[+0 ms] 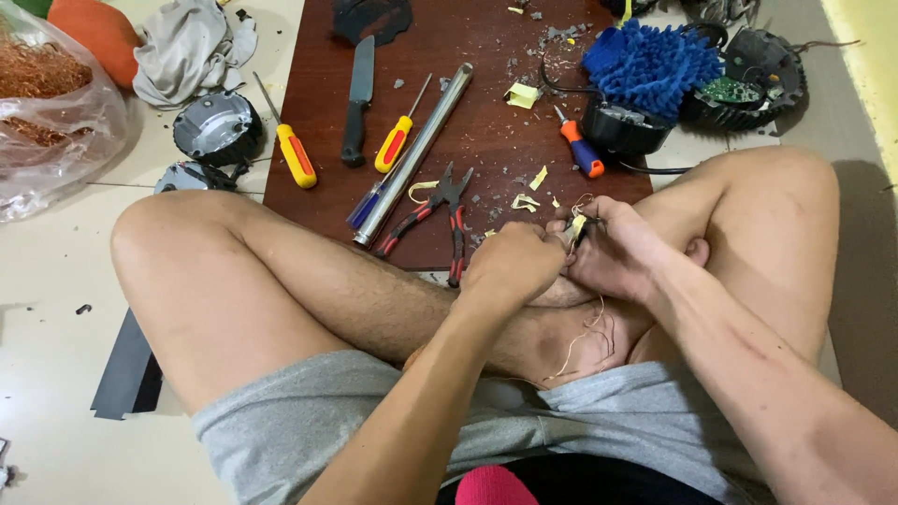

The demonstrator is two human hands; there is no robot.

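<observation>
— How is the person sitting?

— Cross-legged, knees spreading wide, with both forearms reaching forward over the crossed shins.

— What is the left hand (513,264) doing?

— It is curling into a loose fist, knuckles facing up, fingers pinching toward the other hand.

— And the right hand (613,251)?

— It is closing too, fingers bending inward, thumb side pressing toward the left. The two hands are meeting just above the ankles, touching at the fingertips.
</observation>
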